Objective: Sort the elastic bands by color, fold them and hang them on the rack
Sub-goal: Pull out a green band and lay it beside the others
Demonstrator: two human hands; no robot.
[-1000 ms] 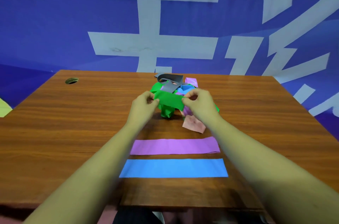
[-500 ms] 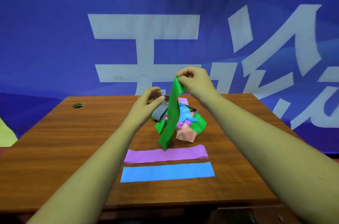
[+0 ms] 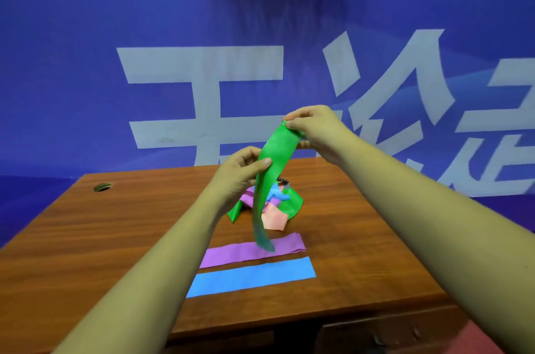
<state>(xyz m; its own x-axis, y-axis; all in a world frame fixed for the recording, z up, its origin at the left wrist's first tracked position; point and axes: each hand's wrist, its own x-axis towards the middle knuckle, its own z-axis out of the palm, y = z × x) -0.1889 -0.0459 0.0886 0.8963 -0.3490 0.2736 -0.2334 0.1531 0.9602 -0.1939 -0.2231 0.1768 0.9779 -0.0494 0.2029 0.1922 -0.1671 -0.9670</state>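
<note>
change: green band (image 3: pixel 276 151) lifted from centre pile (image 3: pixel 276 216) since a second ago; top pinched by right hand (image 3: pixel 317 130); middle gripped by left hand (image 3: pixel 238 172) (thumb across) | sorting advanced; folding pending

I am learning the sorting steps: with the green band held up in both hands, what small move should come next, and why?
Probably slide the left hand down the green band to its loose end: the right hand pinches the top, and the bottom dangles over the purple band.
</note>
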